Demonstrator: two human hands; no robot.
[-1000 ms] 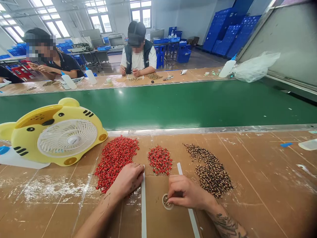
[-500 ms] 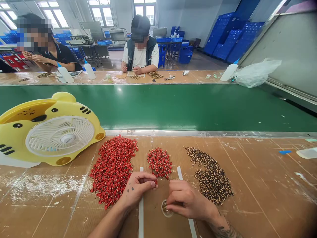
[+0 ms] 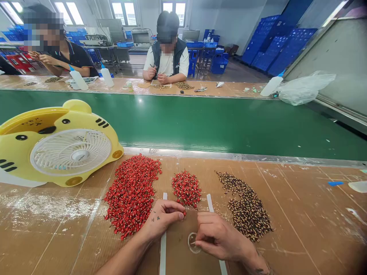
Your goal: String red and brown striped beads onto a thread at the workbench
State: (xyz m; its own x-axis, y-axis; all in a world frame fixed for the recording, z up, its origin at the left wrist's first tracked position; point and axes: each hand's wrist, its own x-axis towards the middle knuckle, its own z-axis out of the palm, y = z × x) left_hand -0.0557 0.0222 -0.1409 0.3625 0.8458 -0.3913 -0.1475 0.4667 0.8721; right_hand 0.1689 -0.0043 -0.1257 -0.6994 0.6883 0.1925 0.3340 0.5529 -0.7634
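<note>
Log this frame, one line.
left hand: fingertips at small red pile | right hand: fingers on clear round dish | dark pile: untouched

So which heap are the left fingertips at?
The small red heap in the middle; the left hand reaches its near edge. The big red heap and brown heap lie to either side.

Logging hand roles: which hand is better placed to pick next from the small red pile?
Left, likely. The left hand has fingertips at the near edge of the small red pile; the right hand is at the round dish.
</note>
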